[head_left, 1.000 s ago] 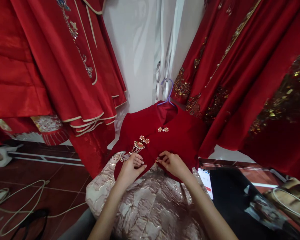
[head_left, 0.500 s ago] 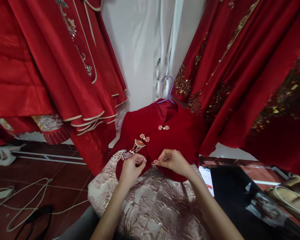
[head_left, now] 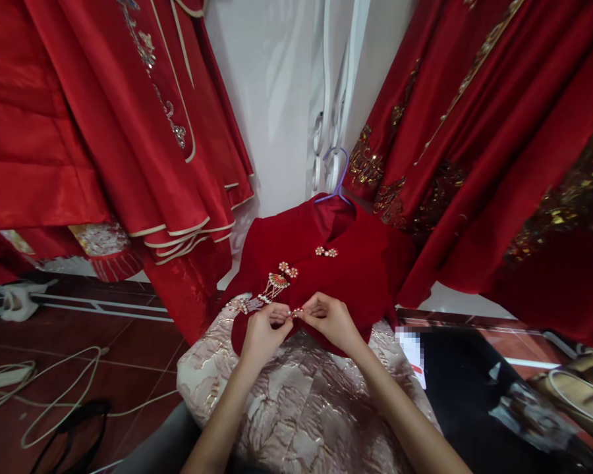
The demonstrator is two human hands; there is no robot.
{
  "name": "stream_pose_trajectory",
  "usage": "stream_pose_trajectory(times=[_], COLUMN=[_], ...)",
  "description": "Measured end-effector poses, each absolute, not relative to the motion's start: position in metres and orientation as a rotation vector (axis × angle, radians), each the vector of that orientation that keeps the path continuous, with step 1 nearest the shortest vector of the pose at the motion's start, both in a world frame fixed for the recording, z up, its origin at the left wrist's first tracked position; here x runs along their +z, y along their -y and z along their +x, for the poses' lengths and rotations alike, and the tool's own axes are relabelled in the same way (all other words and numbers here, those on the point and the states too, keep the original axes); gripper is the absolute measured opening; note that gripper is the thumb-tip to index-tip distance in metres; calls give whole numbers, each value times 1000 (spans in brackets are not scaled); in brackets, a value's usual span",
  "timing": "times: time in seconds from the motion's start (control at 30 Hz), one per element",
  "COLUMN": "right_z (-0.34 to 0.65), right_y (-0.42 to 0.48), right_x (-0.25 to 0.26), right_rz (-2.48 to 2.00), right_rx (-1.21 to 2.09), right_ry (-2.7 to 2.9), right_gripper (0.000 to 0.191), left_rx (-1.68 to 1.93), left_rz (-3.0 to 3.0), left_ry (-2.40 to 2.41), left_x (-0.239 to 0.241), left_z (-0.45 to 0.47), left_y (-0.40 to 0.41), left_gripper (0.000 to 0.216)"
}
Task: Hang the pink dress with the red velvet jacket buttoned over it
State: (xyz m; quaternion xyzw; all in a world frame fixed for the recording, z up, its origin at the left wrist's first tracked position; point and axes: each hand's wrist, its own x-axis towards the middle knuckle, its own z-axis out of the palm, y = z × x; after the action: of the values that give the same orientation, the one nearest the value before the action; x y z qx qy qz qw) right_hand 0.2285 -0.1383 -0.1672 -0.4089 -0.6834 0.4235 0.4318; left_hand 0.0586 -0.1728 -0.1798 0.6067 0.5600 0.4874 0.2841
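A dark red velvet top [head_left: 356, 270] on a purple hanger [head_left: 337, 179] lies over a pale pink and gold brocade skirt [head_left: 296, 401] in front of me. Pearl clasps [head_left: 326, 252] and a fan-shaped tassel ornament [head_left: 275, 283] run down its front. My left hand [head_left: 263, 332] and my right hand [head_left: 329, 319] meet at the top's lower front edge. Both pinch a small pearl clasp [head_left: 295, 312] between their fingertips.
Red embroidered gowns hang at the left [head_left: 103, 118] and at the right [head_left: 499, 151], with a white wall [head_left: 277, 99] between them. Pale cables [head_left: 54, 388] trail over the dark red tiled floor. A black surface [head_left: 474, 388] lies at the lower right.
Both hands have closed in on each other along the top's lower edge, and their fingertips now meet at the small clasp. The view has shifted slightly.
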Motion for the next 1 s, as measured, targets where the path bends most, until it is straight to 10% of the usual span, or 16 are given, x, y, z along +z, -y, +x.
stream_pose_trajectory(times=[1.0], right_z=[261], right_y=[159], right_x=[-111], right_rz=[-1165], right_rx=[385], right_ry=[1894], right_gripper=[10], left_rx=[1445], left_rz=[1972], left_ry=[-1719], left_x=[-152], left_z=[46], left_y=[180], left_gripper=[13])
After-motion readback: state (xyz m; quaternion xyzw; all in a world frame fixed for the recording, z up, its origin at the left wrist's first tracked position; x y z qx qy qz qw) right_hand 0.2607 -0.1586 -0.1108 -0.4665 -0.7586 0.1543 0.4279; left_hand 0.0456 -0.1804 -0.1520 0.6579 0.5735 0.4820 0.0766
